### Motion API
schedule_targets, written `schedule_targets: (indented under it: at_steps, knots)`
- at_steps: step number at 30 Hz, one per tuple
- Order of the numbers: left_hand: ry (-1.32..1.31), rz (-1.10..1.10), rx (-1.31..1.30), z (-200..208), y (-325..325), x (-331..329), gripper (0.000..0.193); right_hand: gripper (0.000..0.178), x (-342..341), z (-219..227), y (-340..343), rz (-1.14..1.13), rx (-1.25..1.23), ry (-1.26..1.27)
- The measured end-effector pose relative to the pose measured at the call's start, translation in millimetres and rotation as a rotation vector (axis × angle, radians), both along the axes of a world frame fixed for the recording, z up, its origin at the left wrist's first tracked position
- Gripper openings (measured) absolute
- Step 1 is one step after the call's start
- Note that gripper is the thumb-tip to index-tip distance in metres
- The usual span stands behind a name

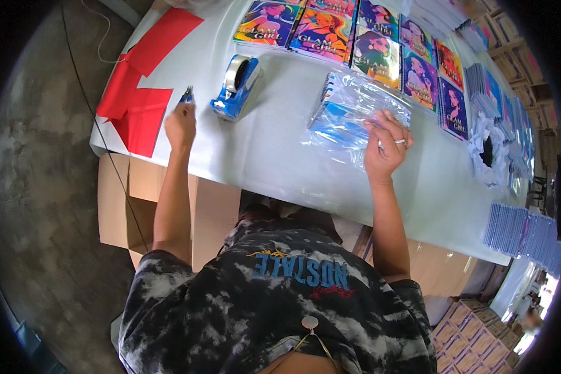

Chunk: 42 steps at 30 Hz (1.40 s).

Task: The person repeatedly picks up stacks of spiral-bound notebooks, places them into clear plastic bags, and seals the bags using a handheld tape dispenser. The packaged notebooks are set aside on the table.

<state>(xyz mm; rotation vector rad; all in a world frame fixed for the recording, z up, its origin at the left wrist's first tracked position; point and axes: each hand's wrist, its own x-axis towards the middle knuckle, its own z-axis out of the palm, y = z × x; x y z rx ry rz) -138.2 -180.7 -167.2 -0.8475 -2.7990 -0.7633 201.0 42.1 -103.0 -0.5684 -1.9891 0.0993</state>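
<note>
Bagging step: right hand (pixel 385 144) fingers pinch clear bag (pixel 355 112) right of tape dispenser (pixel 237 87); left hand (pixel 181 124) grips, probably, scissors (pixel 187 95); sealing likely needs tape.

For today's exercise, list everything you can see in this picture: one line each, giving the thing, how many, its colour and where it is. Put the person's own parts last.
Table: one, white, across the middle.
Tape dispenser: one, blue, left of centre.
Red paper: several sheets, table's left end.
Plastic bag: one, clear, holding blue items, under the right hand.
Booklets: about nine, multicoloured covers, far edge.
Blue stacks: several, right end.
Cartons: brown, under the table.
Left hand: holds a small blue tool, by the red paper.
Right hand: ringed, pinching the bag.
</note>
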Motion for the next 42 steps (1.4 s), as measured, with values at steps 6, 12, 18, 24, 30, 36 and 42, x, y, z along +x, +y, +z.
schedule_targets:
  at_steps: [6,12,18,24,30,36,42]
  knots:
    - [-0.958,-0.565,0.665,147.5,96.1,179.9,0.042,0.016,-1.2,0.8,-1.2,0.012,0.015,0.004]
    - [-1.252,-0.342,0.390,101.8,134.0,235.8,0.039,0.022,0.2,-7.5,-1.3,0.048,-0.054,0.075]
    - [-0.946,-0.283,0.390,41.1,132.2,233.1,0.046,0.041,10.3,43.1,-9.3,0.032,-0.158,-0.492]
    - [-1.241,-0.510,0.356,-2.8,129.1,279.1,0.043,0.062,-25.7,75.7,16.1,0.106,-0.303,-0.562]
    - [-2.034,-0.503,0.592,-8.2,111.5,271.6,0.070,0.081,-15.5,88.2,33.5,0.505,-0.896,-0.074]
    - [-1.264,-0.667,1.175,19.7,133.0,168.8,0.063,0.097,50.1,2.6,55.1,0.623,-1.043,0.151]
    - [-0.203,-0.858,0.852,91.1,170.2,179.8,0.022,0.041,20.1,17.4,64.6,0.574,-0.802,0.179]
